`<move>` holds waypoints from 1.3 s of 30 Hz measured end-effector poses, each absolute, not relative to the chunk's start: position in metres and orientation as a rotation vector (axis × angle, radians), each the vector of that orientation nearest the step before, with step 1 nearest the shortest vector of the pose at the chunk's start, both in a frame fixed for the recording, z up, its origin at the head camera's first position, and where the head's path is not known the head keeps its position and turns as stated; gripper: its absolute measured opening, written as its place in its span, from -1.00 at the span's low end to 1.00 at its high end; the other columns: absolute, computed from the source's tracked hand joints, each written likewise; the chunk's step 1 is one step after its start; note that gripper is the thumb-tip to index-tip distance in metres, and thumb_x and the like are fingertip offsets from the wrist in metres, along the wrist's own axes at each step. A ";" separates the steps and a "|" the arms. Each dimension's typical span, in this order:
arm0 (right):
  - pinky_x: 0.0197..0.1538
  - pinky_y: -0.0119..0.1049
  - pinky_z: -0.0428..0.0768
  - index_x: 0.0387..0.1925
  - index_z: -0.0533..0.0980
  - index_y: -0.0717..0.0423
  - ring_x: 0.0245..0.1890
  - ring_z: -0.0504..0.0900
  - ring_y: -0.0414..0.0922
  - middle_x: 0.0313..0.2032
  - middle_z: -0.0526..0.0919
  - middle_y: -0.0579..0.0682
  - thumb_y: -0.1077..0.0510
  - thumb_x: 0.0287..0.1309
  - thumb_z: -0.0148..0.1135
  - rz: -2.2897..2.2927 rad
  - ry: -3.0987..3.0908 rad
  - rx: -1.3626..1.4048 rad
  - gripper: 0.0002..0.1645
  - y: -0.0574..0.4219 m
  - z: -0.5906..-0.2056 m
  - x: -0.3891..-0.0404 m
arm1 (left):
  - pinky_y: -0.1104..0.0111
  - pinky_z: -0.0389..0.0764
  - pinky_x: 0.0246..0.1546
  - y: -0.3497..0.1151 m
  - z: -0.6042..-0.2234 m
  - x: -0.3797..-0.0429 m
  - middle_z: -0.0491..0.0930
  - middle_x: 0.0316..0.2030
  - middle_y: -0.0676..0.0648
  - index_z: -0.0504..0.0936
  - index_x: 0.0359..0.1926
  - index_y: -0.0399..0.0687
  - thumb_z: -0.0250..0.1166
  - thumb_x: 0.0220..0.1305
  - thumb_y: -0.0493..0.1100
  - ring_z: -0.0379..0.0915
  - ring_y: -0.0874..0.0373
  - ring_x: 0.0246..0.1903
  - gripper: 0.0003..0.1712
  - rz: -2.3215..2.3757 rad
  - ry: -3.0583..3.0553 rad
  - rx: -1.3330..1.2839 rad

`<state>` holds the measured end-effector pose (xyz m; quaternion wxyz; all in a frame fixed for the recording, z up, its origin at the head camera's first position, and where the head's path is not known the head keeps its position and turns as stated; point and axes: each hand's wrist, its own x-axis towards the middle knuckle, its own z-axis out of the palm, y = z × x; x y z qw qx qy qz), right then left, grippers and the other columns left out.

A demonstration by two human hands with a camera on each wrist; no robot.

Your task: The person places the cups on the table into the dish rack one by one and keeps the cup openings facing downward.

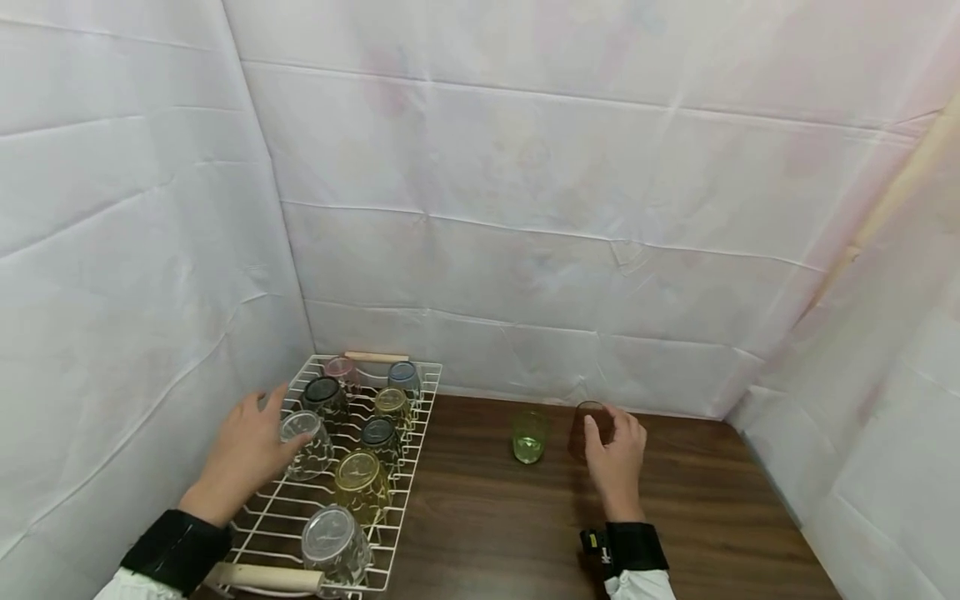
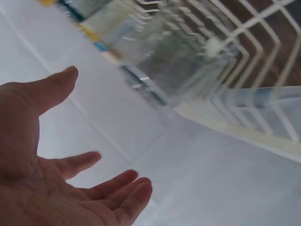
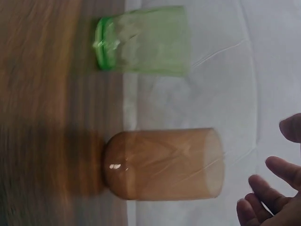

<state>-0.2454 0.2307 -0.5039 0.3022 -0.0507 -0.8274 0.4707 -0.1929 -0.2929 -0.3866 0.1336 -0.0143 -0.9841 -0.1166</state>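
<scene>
Fingers spread, my left hand (image 1: 243, 454) hovers at the left side of a white wire rack, beside an upside-down clear glass (image 1: 309, 454). In the left wrist view that hand (image 2: 80, 174) holds nothing, with a gap between it and the blurred glasses. My right hand (image 1: 618, 458) is at a brown tinted glass (image 1: 583, 433) standing upright on the wooden table. Its fingers (image 3: 268, 195) are loosely bent and apart from the brown glass (image 3: 164, 165) in the right wrist view. Left of that stands a green glass (image 1: 529, 437), also upright.
Several upturned glasses fill the rack, among them a yellow one (image 1: 362, 479), a dark one (image 1: 325, 398), a pink one (image 1: 341, 371) and a clear one (image 1: 335, 537) near the front wooden handle (image 1: 266, 577). White sheeting (image 1: 525, 275) encloses the table (image 1: 487, 525) at the back and sides.
</scene>
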 end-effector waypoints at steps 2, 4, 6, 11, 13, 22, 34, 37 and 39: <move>0.37 0.35 0.37 0.40 0.49 0.21 0.48 0.26 0.33 0.38 0.46 0.32 -0.02 0.51 0.29 1.211 -2.250 -0.129 -0.40 0.235 -0.508 -0.247 | -0.52 0.38 0.22 -0.284 -0.378 -0.189 0.27 0.31 -0.76 0.16 0.58 -0.44 0.52 0.25 0.17 0.28 -0.71 0.24 0.18 -0.324 -2.867 -0.072; 0.43 0.43 0.32 0.45 0.44 0.21 0.54 0.20 0.37 0.45 0.39 0.35 -0.03 0.50 0.31 1.169 -2.311 -0.119 -0.33 0.236 -0.510 -0.249 | -0.50 0.40 0.22 -0.275 -0.371 -0.185 0.31 0.31 -0.73 0.20 0.57 -0.43 0.52 0.25 0.18 0.31 -0.69 0.25 0.16 -0.317 -2.865 -0.101; 0.49 0.46 0.26 0.50 0.38 0.22 0.57 0.14 0.40 0.51 0.32 0.37 -0.04 0.48 0.33 1.113 -2.385 -0.108 -0.26 0.237 -0.511 -0.252 | -0.48 0.42 0.22 -0.265 -0.363 -0.179 0.34 0.30 -0.71 0.23 0.56 -0.40 0.52 0.25 0.20 0.34 -0.67 0.25 0.14 -0.306 -2.863 -0.127; 0.54 0.50 0.20 0.61 0.22 0.23 0.60 0.05 0.45 0.59 0.14 0.42 -0.12 0.45 0.34 0.961 -2.582 -0.094 -0.06 0.237 -0.512 -0.258 | -0.43 0.49 0.18 -0.239 -0.352 -0.163 0.42 0.26 -0.68 0.31 0.53 -0.37 0.56 0.22 0.19 0.43 -0.65 0.21 0.10 -0.296 -2.835 -0.207; 0.54 0.51 0.19 0.64 0.16 0.23 0.61 0.02 0.47 0.61 0.08 0.44 -0.16 0.44 0.33 0.921 -2.649 -0.101 0.00 0.237 -0.512 -0.260 | -0.42 0.51 0.17 -0.230 -0.349 -0.155 0.45 0.26 -0.66 0.34 0.51 -0.36 0.58 0.20 0.18 0.46 -0.64 0.20 0.09 -0.298 -2.806 -0.239; 0.57 0.49 0.18 0.68 0.05 0.23 0.61 0.01 0.50 0.64 0.00 0.45 -0.13 0.48 0.29 0.910 -2.759 -0.144 0.02 0.242 -0.512 -0.264 | -0.38 0.50 0.29 -0.193 -0.347 -0.123 0.53 0.30 -0.48 0.42 0.51 -0.22 0.57 0.19 0.24 0.50 -0.50 0.28 0.04 -0.341 -2.749 -0.363; 0.40 0.38 0.46 0.54 0.30 0.27 0.45 0.28 0.44 0.47 0.29 0.44 -0.02 0.43 0.35 0.902 -2.624 -0.178 -0.17 0.238 -0.519 -0.259 | -0.33 0.52 0.28 -0.180 -0.350 -0.109 0.56 0.31 -0.35 0.41 0.55 -0.05 0.60 0.17 0.22 0.51 -0.36 0.31 0.03 -0.405 -2.742 -0.375; 0.36 0.36 0.49 0.53 0.32 0.24 0.42 0.31 0.41 0.43 0.33 0.43 -0.03 0.41 0.38 0.910 -2.600 -0.198 -0.17 0.236 -0.522 -0.258 | -0.33 0.53 0.28 -0.180 -0.351 -0.110 0.56 0.30 -0.36 0.41 0.55 -0.06 0.59 0.17 0.20 0.52 -0.35 0.29 0.03 -0.415 -2.738 -0.382; 0.33 0.36 0.51 0.52 0.32 0.24 0.42 0.31 0.40 0.42 0.33 0.43 -0.03 0.41 0.38 0.932 -2.586 -0.205 -0.17 0.234 -0.522 -0.256 | -0.32 0.55 0.26 -0.181 -0.351 -0.110 0.57 0.29 -0.36 0.42 0.54 -0.08 0.60 0.17 0.19 0.54 -0.35 0.27 0.02 -0.408 -2.732 -0.381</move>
